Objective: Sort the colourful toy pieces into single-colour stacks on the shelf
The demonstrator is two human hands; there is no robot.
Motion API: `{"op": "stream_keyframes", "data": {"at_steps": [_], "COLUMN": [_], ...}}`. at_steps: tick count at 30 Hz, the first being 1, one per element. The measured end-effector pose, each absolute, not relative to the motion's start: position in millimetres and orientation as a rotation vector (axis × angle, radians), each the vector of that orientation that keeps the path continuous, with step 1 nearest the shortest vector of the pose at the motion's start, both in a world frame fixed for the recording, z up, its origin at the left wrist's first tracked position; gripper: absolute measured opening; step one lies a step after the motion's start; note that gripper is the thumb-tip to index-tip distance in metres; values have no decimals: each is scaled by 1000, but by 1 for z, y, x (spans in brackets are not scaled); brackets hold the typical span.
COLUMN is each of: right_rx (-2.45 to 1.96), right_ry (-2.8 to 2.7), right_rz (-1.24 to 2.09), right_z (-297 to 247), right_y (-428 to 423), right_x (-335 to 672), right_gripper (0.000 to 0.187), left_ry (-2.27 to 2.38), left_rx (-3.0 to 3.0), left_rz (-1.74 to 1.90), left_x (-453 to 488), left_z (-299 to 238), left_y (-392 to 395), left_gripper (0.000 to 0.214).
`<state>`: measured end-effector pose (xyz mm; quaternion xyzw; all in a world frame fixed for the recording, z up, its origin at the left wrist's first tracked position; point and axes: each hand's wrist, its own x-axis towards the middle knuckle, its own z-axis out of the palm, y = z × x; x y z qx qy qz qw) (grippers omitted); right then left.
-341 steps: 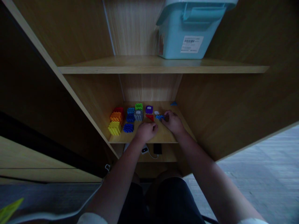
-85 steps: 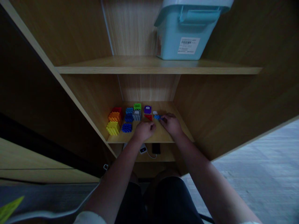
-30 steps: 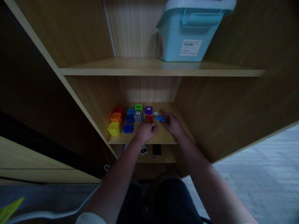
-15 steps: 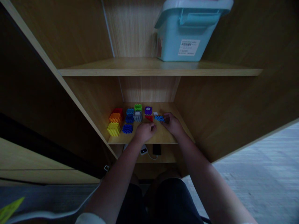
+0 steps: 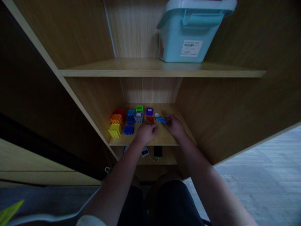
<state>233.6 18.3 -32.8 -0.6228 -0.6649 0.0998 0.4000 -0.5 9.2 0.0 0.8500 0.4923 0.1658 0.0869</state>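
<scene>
On the middle shelf (image 5: 169, 139), my left hand (image 5: 147, 133) is curled, with its fingers folded in; whether something small is inside cannot be made out. A red piece (image 5: 150, 119) lies just beyond it. My right hand (image 5: 175, 126) has thumb and index finger closed about the right end of some light-blue toothed pieces (image 5: 161, 120). Behind these lies a small white piece (image 5: 157, 115), and a purple block (image 5: 149, 111) is further left. Dark-blue toothed pieces (image 5: 129, 130) lie left of my left hand.
Yellow (image 5: 115, 130), orange (image 5: 116, 118) and red stacks (image 5: 119, 112) stand along the left wall. Grey (image 5: 139, 117), green (image 5: 139, 108) and other blue blocks (image 5: 130, 120) sit beside them. A teal bin (image 5: 188, 31) rests on the upper shelf (image 5: 131, 72). Below are a black device (image 5: 157, 151) and a cable.
The view has shifted very slightly. Both hands and the pieces stay almost where they were.
</scene>
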Motion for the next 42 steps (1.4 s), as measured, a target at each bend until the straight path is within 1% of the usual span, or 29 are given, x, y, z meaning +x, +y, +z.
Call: {"op": "stream_keyframes", "data": {"at_steps": [3, 12, 25, 27, 33, 38, 42], "right_rx": [-1546, -1584, -1643, -1621, -1641, -1714, -1710], "right_ry": [-1675, -1662, -1651, -1667, -1751, -1747, -1734], "right_rz": [287, 260, 234, 211, 40, 3, 52], "right_z": [-34, -31, -33, -35, -40, -38, -35], "right_y": [10, 1, 3, 4, 9, 22, 32], "right_x": [240, 241, 240, 239, 232, 223, 219], "right_gripper": [51, 36, 34, 38, 66, 78, 86], "left_ry": [1484, 1493, 1470, 1472, 1482, 1489, 1484], "left_rx": [2528, 2553, 2543, 2545, 2531, 2540, 2556], "left_rz": [477, 467, 485, 474, 461, 460, 462], "left_x": [0, -1, -1, -1, -1, 0, -1], "left_z": [0, 1, -1, 0, 6, 7, 7], "left_y": [9, 8, 9, 9, 7, 6, 6], "left_gripper": [33, 34, 33, 32, 32, 33, 33]}}
